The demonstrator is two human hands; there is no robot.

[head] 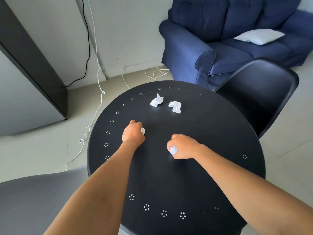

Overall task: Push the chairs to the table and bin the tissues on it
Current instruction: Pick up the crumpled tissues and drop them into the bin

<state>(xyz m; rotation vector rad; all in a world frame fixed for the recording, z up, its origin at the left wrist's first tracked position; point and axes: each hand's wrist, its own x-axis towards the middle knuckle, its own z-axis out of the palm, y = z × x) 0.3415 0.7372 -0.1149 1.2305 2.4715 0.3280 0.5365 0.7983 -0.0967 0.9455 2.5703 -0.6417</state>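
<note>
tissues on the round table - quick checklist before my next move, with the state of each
1. Left hand closed on a tissue: ok.
2. Right hand closed on another tissue: ok.
3. Table free of tissues: not ok, two crumpled tissues lie loose at the far side.
4. Black chair pushed in: ok, it sits against the table's edge.
5. Grey chair at near left pushed in: cannot tell.
6. Bin located: cannot tell, none in view.
</note>
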